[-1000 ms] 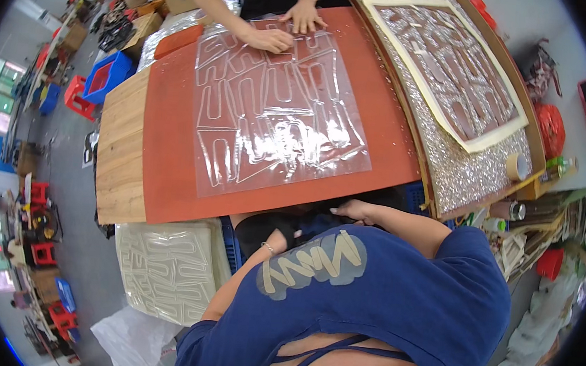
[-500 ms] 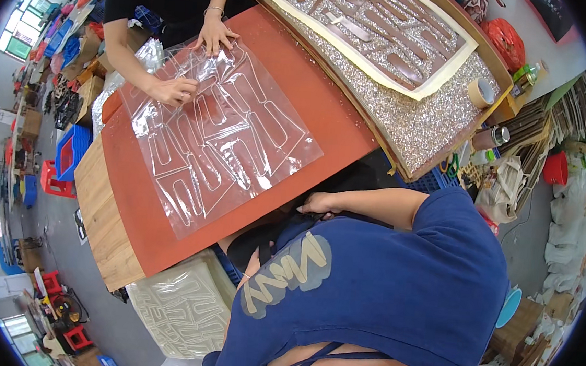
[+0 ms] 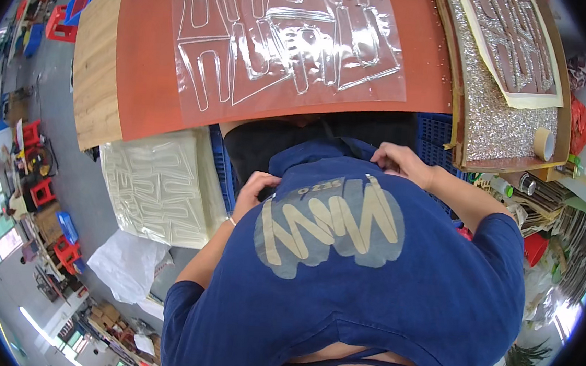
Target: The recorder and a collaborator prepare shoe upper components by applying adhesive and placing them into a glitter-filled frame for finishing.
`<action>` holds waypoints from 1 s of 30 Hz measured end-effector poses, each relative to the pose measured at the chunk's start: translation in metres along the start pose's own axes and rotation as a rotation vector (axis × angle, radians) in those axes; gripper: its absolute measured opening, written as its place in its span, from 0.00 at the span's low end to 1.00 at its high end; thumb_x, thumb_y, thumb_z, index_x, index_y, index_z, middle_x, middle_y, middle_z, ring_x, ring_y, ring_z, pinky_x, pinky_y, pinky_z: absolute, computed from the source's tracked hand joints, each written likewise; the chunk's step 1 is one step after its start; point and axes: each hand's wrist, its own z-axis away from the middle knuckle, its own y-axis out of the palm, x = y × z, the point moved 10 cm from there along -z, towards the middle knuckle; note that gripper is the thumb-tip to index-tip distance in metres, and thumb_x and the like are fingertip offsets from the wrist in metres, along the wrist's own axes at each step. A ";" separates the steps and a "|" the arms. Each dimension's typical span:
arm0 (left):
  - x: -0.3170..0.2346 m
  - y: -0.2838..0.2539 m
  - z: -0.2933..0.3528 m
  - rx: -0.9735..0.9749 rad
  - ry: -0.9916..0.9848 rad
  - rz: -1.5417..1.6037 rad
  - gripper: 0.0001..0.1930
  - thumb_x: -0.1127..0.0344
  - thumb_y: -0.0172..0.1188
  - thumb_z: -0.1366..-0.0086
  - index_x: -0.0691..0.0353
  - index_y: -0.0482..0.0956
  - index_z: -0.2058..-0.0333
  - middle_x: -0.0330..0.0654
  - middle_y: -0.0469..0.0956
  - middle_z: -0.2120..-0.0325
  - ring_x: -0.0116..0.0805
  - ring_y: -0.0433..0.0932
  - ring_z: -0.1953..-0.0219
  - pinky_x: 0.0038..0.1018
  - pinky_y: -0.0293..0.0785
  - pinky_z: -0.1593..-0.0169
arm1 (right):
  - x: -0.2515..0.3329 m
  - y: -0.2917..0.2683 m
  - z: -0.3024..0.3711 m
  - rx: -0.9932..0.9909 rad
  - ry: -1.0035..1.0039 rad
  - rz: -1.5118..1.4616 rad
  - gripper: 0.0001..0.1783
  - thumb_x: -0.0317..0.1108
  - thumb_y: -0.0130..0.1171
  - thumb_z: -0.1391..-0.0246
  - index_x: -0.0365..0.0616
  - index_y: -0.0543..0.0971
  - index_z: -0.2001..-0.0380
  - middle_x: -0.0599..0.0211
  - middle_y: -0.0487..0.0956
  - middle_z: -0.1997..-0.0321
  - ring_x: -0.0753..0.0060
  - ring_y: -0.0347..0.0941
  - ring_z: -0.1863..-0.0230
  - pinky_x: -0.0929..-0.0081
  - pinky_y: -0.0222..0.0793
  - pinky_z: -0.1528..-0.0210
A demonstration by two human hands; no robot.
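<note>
Both of my hands are down at my waist, at the lower part of my dark blue T-shirt, whose hem bunches up over black trousers. My left hand is curled at the left side of the shirt, its fingertips partly hidden by the cloth. On the right, my right hand has its fingers bent round the shirt's edge. Beyond them, a clear plastic sheet with raised slot-shaped outlines lies on a red-brown mat, touched by neither hand.
A stack of moulded translucent sheets stands left below the wooden board. At right, a glitter-covered tray holds a cream-edged template and a tape roll. A blue crate sits beneath; white plastic lies at lower left.
My view has swung downward and turned, so the co-worker across the table is out of sight. Both my hands now show more fully at the shirt's lower edge.
</note>
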 end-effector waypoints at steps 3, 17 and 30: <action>0.016 0.007 -0.005 -0.009 -0.009 -0.009 0.06 0.72 0.62 0.43 0.67 0.75 0.68 0.43 0.73 0.70 0.36 0.73 0.66 0.26 0.69 0.61 | 0.006 0.014 -0.006 0.070 -0.029 0.089 0.08 0.33 0.56 0.43 0.39 0.71 0.68 0.57 0.71 0.74 0.63 0.70 0.73 0.72 0.66 0.70; 0.008 -0.054 -0.054 -0.245 -0.157 -0.003 0.13 0.64 0.56 0.35 0.63 0.70 0.77 0.35 0.68 0.85 0.19 0.65 0.82 0.20 0.63 0.79 | 0.112 -0.068 -0.083 -0.177 -0.291 0.455 0.10 0.36 0.59 0.46 0.40 0.74 0.73 0.55 0.74 0.75 0.51 0.72 0.73 0.64 0.68 0.71; -0.049 -0.032 -0.214 -0.313 0.045 -1.126 0.38 0.34 0.42 0.38 0.50 0.58 0.35 0.58 0.48 0.34 0.59 0.40 0.32 0.55 0.31 0.34 | 0.159 -0.193 -0.287 -0.781 -0.395 1.341 0.37 0.39 0.58 0.50 0.41 0.60 0.38 0.45 0.60 0.35 0.49 0.52 0.31 0.52 0.43 0.31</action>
